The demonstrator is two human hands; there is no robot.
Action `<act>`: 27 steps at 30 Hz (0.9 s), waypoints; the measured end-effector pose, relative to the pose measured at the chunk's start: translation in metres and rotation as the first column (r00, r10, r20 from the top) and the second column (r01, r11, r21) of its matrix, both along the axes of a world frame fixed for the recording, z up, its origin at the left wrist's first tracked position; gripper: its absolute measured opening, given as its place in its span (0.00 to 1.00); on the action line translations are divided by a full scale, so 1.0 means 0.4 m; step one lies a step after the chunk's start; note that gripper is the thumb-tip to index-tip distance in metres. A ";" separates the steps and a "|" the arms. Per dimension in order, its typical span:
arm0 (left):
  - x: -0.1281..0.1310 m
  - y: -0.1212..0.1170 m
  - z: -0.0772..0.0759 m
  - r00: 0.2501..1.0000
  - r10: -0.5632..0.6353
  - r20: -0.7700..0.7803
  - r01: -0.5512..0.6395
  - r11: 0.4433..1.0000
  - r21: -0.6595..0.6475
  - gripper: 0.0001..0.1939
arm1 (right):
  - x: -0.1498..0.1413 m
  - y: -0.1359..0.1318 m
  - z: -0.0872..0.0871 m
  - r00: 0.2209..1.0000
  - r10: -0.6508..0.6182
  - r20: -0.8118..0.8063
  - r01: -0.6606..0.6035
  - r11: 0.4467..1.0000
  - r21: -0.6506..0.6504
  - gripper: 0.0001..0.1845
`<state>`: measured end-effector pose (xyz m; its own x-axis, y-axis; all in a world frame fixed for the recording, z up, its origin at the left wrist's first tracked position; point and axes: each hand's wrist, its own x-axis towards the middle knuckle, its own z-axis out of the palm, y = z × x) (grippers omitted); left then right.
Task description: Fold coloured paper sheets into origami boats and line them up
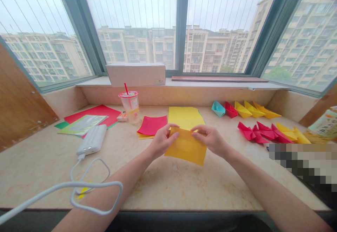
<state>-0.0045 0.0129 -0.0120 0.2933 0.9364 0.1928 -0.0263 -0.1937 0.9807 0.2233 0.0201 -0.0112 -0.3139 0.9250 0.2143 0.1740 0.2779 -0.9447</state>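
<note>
An orange-yellow sheet of paper (186,147) is held up off the table by its far edge. My left hand (163,140) pinches its left corner between thumb and fingers. At the other corner my right hand (210,137) pinches it the same way. Just behind lies a brighter yellow sheet (184,116), partly covered by the held paper and my fingers. A small pile of red paper squares (152,124), with orange ones showing beneath, sits left of my left hand.
Folded paper boats (243,109) line the back right, with red and yellow folded pieces (263,133) before them. A plastic cup (130,107) with a straw stands behind the pile. Left are a white power bank (92,139), its looping cable (97,182) and red sheets (92,111).
</note>
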 end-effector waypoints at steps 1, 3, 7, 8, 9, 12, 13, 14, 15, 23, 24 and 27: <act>0.002 0.006 -0.001 0.999 0.033 0.020 -0.033 0.999 -0.006 0.19 | 0.001 0.000 0.001 0.998 0.030 -0.058 -0.031 0.999 -0.022 0.17; 0.001 0.016 0.001 0.990 0.107 0.089 -0.107 0.994 -0.008 0.16 | 0.004 -0.002 0.005 0.983 0.096 -0.154 -0.107 0.992 -0.061 0.19; -0.011 0.024 0.012 0.964 0.190 0.186 -0.182 0.981 -0.060 0.17 | 0.007 -0.001 0.013 0.978 0.135 -0.158 -0.149 0.985 -0.082 0.18; -0.013 0.023 0.013 0.966 0.181 0.185 -0.171 0.983 -0.070 0.17 | 0.007 0.001 0.013 0.986 0.101 -0.134 -0.110 0.992 -0.058 0.17; -0.015 0.022 0.014 0.972 0.152 0.177 -0.140 0.987 -0.078 0.18 | 0.008 0.005 0.013 0.992 0.051 -0.116 -0.055 0.998 -0.029 0.15; -0.015 0.012 0.012 0.993 -0.022 0.114 0.034 0.994 -0.108 0.24 | 0.015 0.016 0.011 0.991 -0.080 -0.112 0.083 0.996 0.024 0.13; -0.014 0.006 0.012 0.991 -0.100 0.092 0.111 0.985 -0.129 0.26 | 0.018 0.017 0.010 0.990 -0.090 -0.106 0.093 0.995 0.029 0.12; -0.012 -0.002 0.013 0.980 -0.182 0.078 0.192 0.969 -0.154 0.27 | 0.020 0.016 0.009 0.993 -0.079 -0.090 0.083 0.996 0.032 0.11; -0.010 -0.010 0.015 0.962 -0.263 0.072 0.272 0.946 -0.177 0.26 | 0.020 0.013 0.008 0.997 -0.054 -0.062 0.057 0.997 0.042 0.10; 0.008 -0.040 0.019 0.942 -0.334 0.017 0.327 0.911 -0.252 0.22 | -0.021 -0.019 0.002 0.992 0.053 -0.117 -0.052 0.999 0.012 0.32; 0.011 -0.036 0.015 0.964 -0.264 0.024 0.262 0.936 -0.235 0.21 | -0.024 -0.017 0.003 0.986 0.011 -0.169 -0.015 1.000 -0.024 0.37; 0.023 -0.024 0.009 0.985 -0.106 0.138 0.129 0.977 -0.168 0.20 | -0.024 -0.008 0.006 0.973 -0.047 -0.225 0.008 0.986 -0.169 0.41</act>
<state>0.0045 0.0035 -0.0084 0.3873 0.9192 0.0712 -0.1657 -0.0066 0.9861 0.2137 0.0168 -0.0089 -0.2484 0.9612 0.1203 -0.0458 0.1123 -0.9926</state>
